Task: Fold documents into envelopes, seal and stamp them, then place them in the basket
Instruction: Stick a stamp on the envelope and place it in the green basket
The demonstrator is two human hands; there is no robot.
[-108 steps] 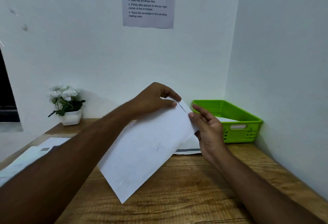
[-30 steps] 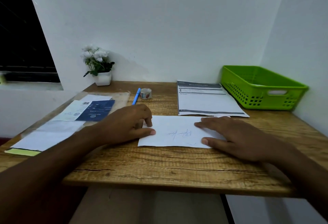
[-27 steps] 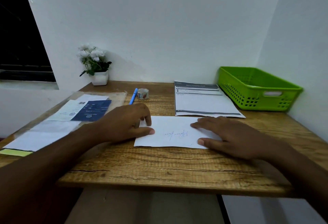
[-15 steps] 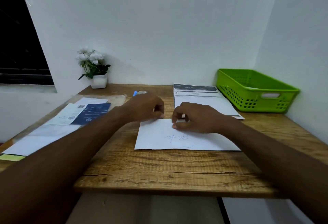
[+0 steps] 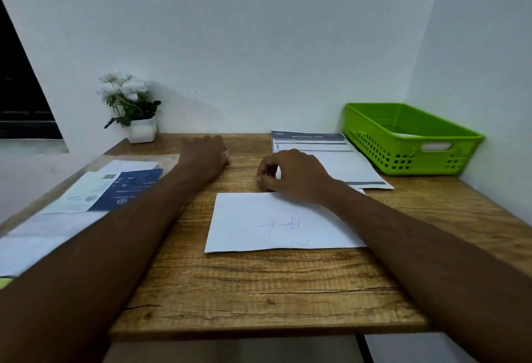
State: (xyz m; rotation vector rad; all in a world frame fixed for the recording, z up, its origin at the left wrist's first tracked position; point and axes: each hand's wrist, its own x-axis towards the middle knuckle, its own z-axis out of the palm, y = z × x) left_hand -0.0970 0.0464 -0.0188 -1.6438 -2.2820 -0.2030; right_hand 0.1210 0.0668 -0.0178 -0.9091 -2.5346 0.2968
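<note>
Left hand (image 5: 204, 158): yours lies over the roll (image 5: 226, 152); grip can't be told.
Right hand (image 5: 293, 175): your fingers curl at the envelope's (image 5: 273, 221) far edge; whether pinching anything, unclear.

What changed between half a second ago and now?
The left hand left the white paper envelope and reached forward over the small white roll; its grip is hidden. The right hand moved just past its far edge, fingers curled. Envelope and green plastic basket stayed put.
</note>
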